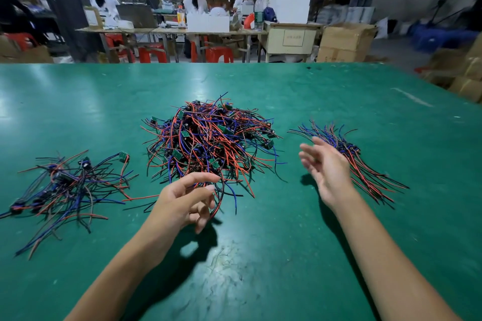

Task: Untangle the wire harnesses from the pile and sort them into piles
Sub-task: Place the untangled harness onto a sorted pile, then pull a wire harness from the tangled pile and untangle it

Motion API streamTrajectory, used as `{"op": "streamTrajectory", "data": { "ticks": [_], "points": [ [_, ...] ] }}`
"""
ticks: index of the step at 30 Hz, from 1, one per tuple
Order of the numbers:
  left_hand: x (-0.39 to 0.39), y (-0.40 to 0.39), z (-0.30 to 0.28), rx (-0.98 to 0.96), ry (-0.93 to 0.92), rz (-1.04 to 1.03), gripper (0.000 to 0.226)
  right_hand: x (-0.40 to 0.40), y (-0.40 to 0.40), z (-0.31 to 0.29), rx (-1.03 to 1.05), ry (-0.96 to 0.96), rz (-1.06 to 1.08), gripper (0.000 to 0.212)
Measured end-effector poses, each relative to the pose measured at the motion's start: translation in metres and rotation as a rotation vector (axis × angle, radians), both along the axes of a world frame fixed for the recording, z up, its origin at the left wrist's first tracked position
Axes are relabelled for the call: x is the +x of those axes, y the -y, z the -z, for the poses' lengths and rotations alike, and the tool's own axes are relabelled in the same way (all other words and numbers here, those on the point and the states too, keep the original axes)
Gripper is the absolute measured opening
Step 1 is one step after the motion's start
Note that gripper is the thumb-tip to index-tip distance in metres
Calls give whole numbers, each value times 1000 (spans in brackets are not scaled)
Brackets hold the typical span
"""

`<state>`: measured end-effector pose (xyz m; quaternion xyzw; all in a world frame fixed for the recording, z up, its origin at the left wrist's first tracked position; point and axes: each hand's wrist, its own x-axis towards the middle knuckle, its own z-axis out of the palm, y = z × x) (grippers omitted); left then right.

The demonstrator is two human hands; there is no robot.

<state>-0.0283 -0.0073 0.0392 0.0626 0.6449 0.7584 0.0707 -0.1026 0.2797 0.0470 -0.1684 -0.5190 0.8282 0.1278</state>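
A big tangled pile of wire harnesses (208,138), red, blue and black wires with small green boards, lies mid-table on the green mat (260,255). A looser pile (67,185) lies at the left. An aligned bundle (349,156) lies at the right. My left hand (185,200) is at the near edge of the big pile; thumb and forefinger pinch a harness whose red and black wires hang down past the fingers. My right hand (326,169) hovers just left of the aligned bundle, fingers spread and relaxed, holding nothing.
The green mat ends at a far edge (234,64). Beyond it stand work tables with several seated people (194,2), red stools (219,53) and cardboard boxes (344,41). More boxes (464,70) sit off the table's right corner.
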Motion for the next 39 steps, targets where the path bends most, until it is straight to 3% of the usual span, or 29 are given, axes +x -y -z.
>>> {"op": "streamTrajectory", "data": {
  "ticks": [3, 5, 8, 13, 16, 18, 21, 25, 33, 35, 39],
  "points": [
    [2, 0, -2, -42, -58, 69, 27, 0, 24, 21, 932, 42, -64, 19],
    [4, 0, -3, -52, -84, 88, 35, -3, 34, 33, 1280, 90, -90, 38],
    [4, 1, -3, -50, -106, 84, 34, -6, 34, 37, 1381, 99, -86, 46],
    [4, 0, -3, -66, -122, 57, 20, 1, 30, 35, 1452, -27, -98, 21],
    [6, -2, -4, -77, -125, 58, 19, 3, 32, 32, 1547, -77, -150, 39],
    [6, -4, -4, -82, -125, 57, 19, 1, 32, 31, 1579, -82, -181, 33],
    [7, -4, -3, -83, -122, 62, 19, -3, 26, 28, 1553, -44, -205, 17],
    [6, -6, -1, -91, -119, 80, 22, -5, 19, 28, 1623, 0, -262, 27],
    [6, -6, 3, -83, -125, 93, 34, -5, 13, 33, 1493, -95, -305, 12],
    [6, -5, 2, -78, -126, 87, 34, -2, 14, 27, 1199, -142, -310, 13],
    [8, -6, 0, -73, -150, 74, 26, 6, 15, -4, 328, -259, -236, 16]
  ]
}}
